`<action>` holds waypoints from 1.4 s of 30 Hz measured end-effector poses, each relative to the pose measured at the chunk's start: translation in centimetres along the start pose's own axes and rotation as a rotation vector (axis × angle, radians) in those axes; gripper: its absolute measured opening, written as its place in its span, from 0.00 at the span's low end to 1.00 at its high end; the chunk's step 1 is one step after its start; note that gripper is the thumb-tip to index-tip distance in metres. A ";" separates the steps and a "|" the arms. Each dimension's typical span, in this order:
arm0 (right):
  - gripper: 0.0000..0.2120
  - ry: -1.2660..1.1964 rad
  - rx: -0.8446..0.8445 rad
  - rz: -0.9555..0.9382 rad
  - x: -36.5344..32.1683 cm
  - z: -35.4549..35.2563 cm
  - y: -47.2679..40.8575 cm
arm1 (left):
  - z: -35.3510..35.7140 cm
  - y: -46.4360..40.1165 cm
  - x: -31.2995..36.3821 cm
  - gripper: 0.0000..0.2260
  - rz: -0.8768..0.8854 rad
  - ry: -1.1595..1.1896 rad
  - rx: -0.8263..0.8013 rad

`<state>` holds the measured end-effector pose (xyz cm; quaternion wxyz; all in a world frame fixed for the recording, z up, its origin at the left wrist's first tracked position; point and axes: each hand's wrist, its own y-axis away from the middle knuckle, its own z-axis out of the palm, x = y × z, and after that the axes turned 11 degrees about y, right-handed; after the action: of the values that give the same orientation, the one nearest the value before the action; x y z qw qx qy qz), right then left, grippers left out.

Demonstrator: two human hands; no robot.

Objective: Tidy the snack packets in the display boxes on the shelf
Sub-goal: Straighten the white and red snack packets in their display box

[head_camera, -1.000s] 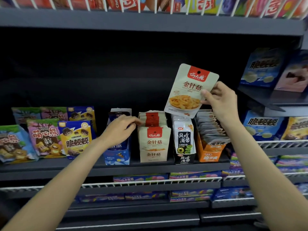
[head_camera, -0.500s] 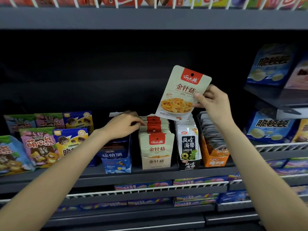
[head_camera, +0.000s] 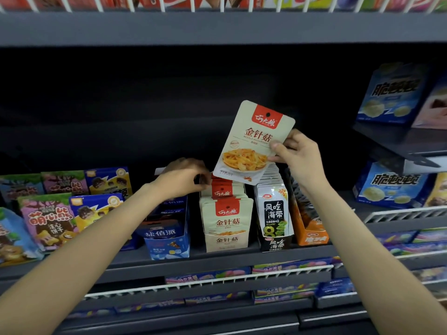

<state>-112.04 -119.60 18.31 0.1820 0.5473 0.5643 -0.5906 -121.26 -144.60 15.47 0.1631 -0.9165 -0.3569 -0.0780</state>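
Observation:
My right hand (head_camera: 296, 157) pinches a beige needle-mushroom packet (head_camera: 251, 141) with a red label by its right edge and holds it tilted above the shelf. Just below stands the beige display box (head_camera: 226, 239) with a row of several matching packets. My left hand (head_camera: 183, 178) reaches to the back of that row, its curled fingertips touching the rear packets. To the right stand a black seaweed box (head_camera: 275, 226) and an orange box (head_camera: 312, 234) with grey packets; a blue box (head_camera: 167, 238) stands to the left.
Colourful biscuit bags (head_camera: 48, 221) fill the shelf's left side. Blue snack boxes (head_camera: 389, 184) sit on the right-hand shelving, one on a raised shelf (head_camera: 396, 141). A white wire rail (head_camera: 208, 279) fronts candy rows below. Another shelf (head_camera: 217, 27) hangs overhead.
My right hand has brought the held packet down and left, close over the beige row. My left hand has slid from the blue box to the back of the beige packets.

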 end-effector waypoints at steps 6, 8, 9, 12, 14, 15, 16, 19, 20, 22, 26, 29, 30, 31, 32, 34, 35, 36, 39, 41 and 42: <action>0.08 -0.076 -0.151 0.092 1.5 3.4 0.2 | -0.5 -1.3 -1.1 0.12 -0.158 0.094 -0.001; 0.08 0.055 -0.209 0.082 2.8 4.2 0.3 | -0.4 -1.7 -1.5 0.12 -0.182 0.118 -0.004; 0.08 0.155 -0.234 0.063 3.3 4.5 0.5 | -0.4 -1.8 -1.6 0.12 -0.187 0.128 -0.006; 0.09 0.600 -0.294 -0.087 4.7 5.3 0.8 | -0.4 -2.0 -2.0 0.08 -0.177 0.202 -0.003; 0.13 0.874 -0.292 -0.216 5.1 5.8 0.8 | -0.4 -1.8 -2.2 0.05 -0.164 0.254 0.001; 0.15 0.930 -0.301 -0.235 5.1 5.9 0.5 | -0.3 -1.7 -2.3 0.05 -0.157 0.288 0.018; 0.16 0.962 -0.323 -0.230 5.2 5.9 0.1 | -0.2 -1.6 -2.4 0.06 -0.148 0.330 0.056; 0.17 1.017 -0.422 -0.217 4.9 5.9 -1.0 | -0.3 -1.0 -2.0 0.06 -0.085 0.460 0.226; 0.17 1.015 -0.453 -0.215 5.0 6.0 -1.4 | -0.4 -0.8 -1.8 0.06 -0.047 0.480 0.230; 0.17 1.009 -0.498 -0.221 5.2 6.1 -1.8 | -0.2 -0.6 -1.8 0.06 0.039 0.388 0.125; 0.16 1.009 -0.516 -0.241 6.3 6.0 -1.8 | 1.2 -0.6 -2.6 0.04 0.057 0.177 -0.058; 0.14 1.019 -0.522 -0.264 6.9 5.5 -1.6 | 1.8 -0.9 -2.3 0.04 0.028 0.194 -0.040; 0.14 0.994 -0.501 -0.255 6.8 5.1 -1.6 | 1.9 -1.1 -2.2 0.04 0.028 0.166 -0.033; 0.13 0.938 -0.442 -0.251 6.5 4.6 -1.6 | 1.9 -1.2 -2.2 0.05 0.035 0.138 -0.026; 0.10 0.853 -0.355 -0.261 6.1 4.0 -1.6 | 1.9 -1.3 -2.1 0.05 0.046 0.123 -0.022; 0.04 0.645 -0.242 -0.303 4.8 2.8 -0.8 | 1.9 -1.5 -1.9 0.06 0.077 0.144 -0.036; 0.04 0.552 -0.273 -0.305 4.2 2.4 -0.3 | 1.8 -1.6 -1.8 0.06 0.089 0.172 -0.061; 0.06 0.490 -0.365 -0.287 3.8 2.2 0.3 | 1.8 -1.7 -1.6 0.07 0.087 0.200 -0.098; 0.19 0.579 -0.723 -0.214 3.6 2.6 1.8 | 1.8 -1.9 -1.4 0.10 0.023 0.207 -0.175; 0.23 0.638 -0.833 -0.184 4.1 2.9 2.3 | 1.9 -1.9 -1.6 0.12 -0.031 0.198 -0.200; 0.24 0.614 -0.852 -0.160 4.3 2.9 2.6 | 1.9 -1.9 -1.6 0.13 -0.045 0.189 -0.210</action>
<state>-112.60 -121.14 12.76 0.1690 0.5277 0.8217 -0.1334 -123.66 -143.64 13.75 0.0972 -0.9088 -0.3504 -0.2046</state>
